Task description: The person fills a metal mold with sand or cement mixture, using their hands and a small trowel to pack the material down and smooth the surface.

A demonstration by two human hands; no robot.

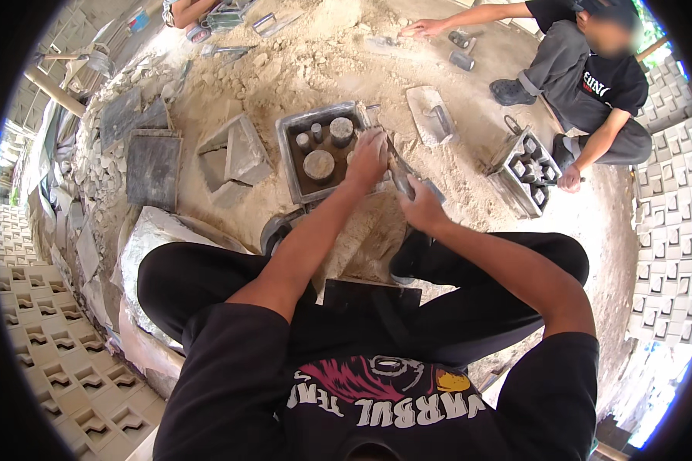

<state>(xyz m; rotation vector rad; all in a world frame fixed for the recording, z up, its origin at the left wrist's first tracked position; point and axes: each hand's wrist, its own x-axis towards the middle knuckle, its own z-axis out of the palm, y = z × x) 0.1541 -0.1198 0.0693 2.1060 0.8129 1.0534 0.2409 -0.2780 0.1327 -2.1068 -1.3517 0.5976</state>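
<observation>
A square metal mould box (284,154) lies on the sandy ground in front of me. Several round, dusty cylinders stand inside it, among them a wide one (319,165) and another (341,132) near the far right corner. My left hand (369,157) is at the box's right side, its fingers bent in; what they grip is hidden. Just right of it, my right hand (423,207) is closed round a long, narrow grey tool (400,178) that slants up toward the left hand. The tool's exact kind does not show.
Broken grey block pieces (242,154) and dark square plates (152,170) lie left. A float trowel (430,115) rests to the right. Beyond it a seated co-worker (592,92) holds another mould box (523,173). Loose sand (307,58) is heaped ahead; patterned blocks (61,346) stand left.
</observation>
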